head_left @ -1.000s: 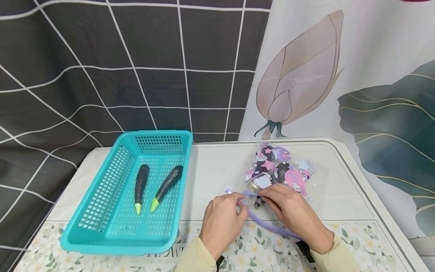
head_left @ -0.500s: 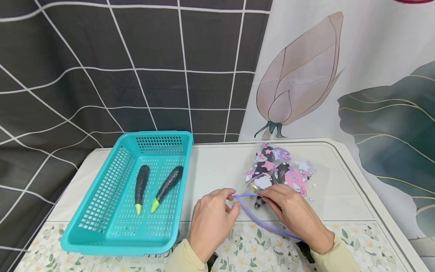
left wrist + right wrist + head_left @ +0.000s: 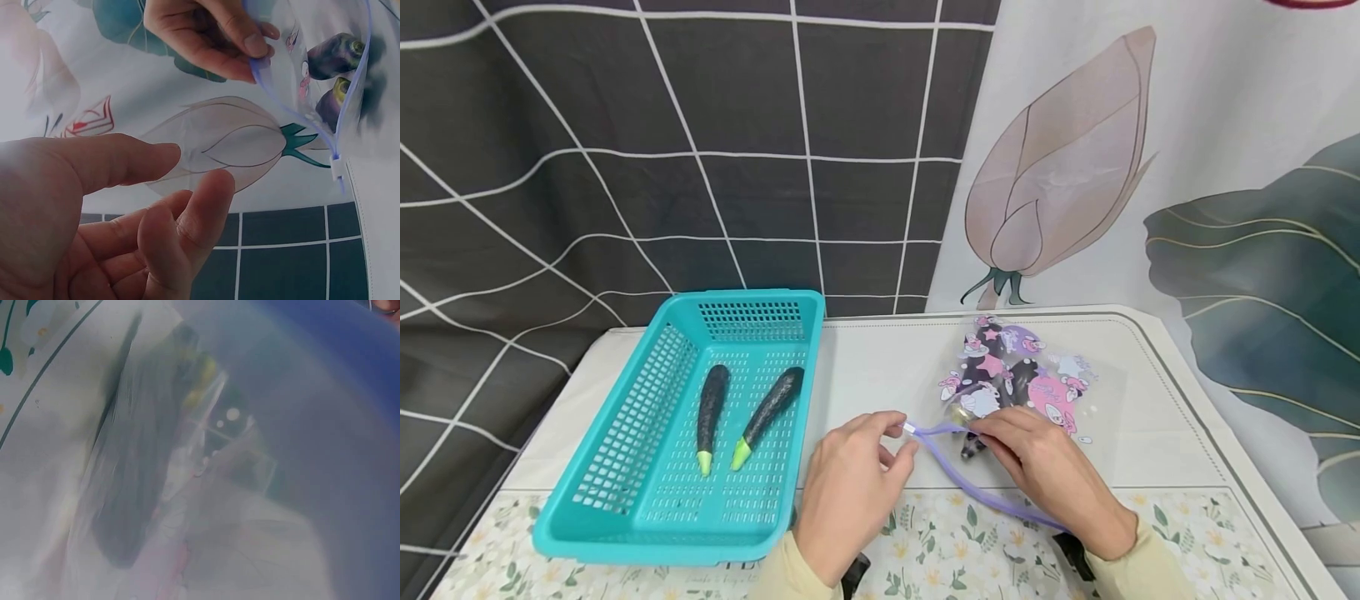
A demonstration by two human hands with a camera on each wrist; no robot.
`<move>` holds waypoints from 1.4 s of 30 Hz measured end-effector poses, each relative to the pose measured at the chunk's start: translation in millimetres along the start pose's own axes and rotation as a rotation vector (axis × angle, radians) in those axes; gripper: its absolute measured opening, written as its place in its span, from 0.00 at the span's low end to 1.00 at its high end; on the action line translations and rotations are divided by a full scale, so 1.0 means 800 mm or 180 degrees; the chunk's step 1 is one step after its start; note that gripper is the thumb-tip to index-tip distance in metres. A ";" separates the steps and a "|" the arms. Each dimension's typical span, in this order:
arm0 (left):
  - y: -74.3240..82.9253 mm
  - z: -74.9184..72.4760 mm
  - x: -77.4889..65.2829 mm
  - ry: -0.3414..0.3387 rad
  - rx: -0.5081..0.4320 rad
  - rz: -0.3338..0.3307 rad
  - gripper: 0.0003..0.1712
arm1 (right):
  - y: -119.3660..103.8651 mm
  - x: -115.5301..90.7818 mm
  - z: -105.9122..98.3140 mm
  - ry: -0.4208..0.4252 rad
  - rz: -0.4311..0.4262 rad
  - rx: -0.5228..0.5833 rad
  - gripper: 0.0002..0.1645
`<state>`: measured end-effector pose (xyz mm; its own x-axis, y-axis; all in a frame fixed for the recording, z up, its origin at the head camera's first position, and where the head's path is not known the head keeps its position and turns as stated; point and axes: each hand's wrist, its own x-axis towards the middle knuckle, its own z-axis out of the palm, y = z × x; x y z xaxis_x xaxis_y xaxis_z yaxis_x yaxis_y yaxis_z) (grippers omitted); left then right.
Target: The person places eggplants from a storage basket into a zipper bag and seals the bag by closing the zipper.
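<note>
A clear zip bag printed with pink and purple cartoon figures lies at the right of the table, its mouth facing me. Through the plastic show dark eggplants with yellowish ends, seen in the left wrist view. My right hand pinches the bag's purple zip edge, which bows apart into a loop. At the left end of that edge sits a white slider. Just left of it is my left hand, thumb and forefinger apart, holding nothing. The right wrist view is filled by hazy plastic.
A turquoise basket stands at the left, with two black eggplants with green tips, one upright in view and one slanted. A floral cloth covers the table's front. Curtains hang close behind the table.
My left hand has moved left along the zip edge and come off the slider, which now shows beside its fingertips. The right hand, bag and basket stay in place.
</note>
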<state>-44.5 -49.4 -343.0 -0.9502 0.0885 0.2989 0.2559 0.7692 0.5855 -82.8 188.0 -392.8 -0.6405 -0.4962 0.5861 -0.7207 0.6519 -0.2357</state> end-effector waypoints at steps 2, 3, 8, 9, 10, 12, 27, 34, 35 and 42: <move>0.000 -0.003 0.000 0.0023 0.0034 -0.0001 0.14 | 0.000 0.000 0.000 0.0009 -0.0005 0.0000 0.16; -0.001 -0.004 0.000 0.0042 0.0051 0.0008 0.14 | 0.000 0.000 0.000 0.0015 -0.0008 0.0001 0.16; -0.002 -0.012 -0.001 0.0103 0.0076 0.0001 0.15 | 0.000 0.000 0.000 0.0035 -0.0029 -0.0001 0.16; -0.003 -0.014 -0.001 0.0113 0.0078 -0.0008 0.15 | 0.000 0.000 0.001 0.0035 -0.0034 -0.0001 0.17; -0.003 -0.016 -0.001 0.0121 0.0083 -0.0024 0.16 | 0.000 0.000 0.001 0.0035 -0.0040 -0.0004 0.17; -0.004 -0.019 -0.001 0.0139 0.0091 -0.0066 0.16 | 0.000 0.000 0.001 0.0033 -0.0048 -0.0005 0.17; -0.023 -0.041 0.000 0.0423 0.0098 -0.0173 0.17 | -0.001 0.001 0.001 0.0021 -0.0049 -0.0001 0.17; -0.030 -0.050 0.001 0.0498 0.0057 -0.0267 0.17 | -0.002 0.001 0.000 0.0022 -0.0049 0.0010 0.17; -0.030 -0.051 0.001 0.0502 0.0056 -0.0290 0.18 | -0.002 0.001 0.000 0.0024 -0.0050 0.0011 0.17; -0.037 -0.061 0.001 0.0534 0.0091 -0.0380 0.18 | -0.002 0.001 0.000 0.0020 -0.0047 0.0017 0.17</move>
<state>-43.9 -103.1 -323.5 -0.9298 -0.1093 0.3514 0.1357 0.7858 0.6035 -82.1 186.6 -392.0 -0.6281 -0.5022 0.5943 -0.7315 0.6414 -0.2312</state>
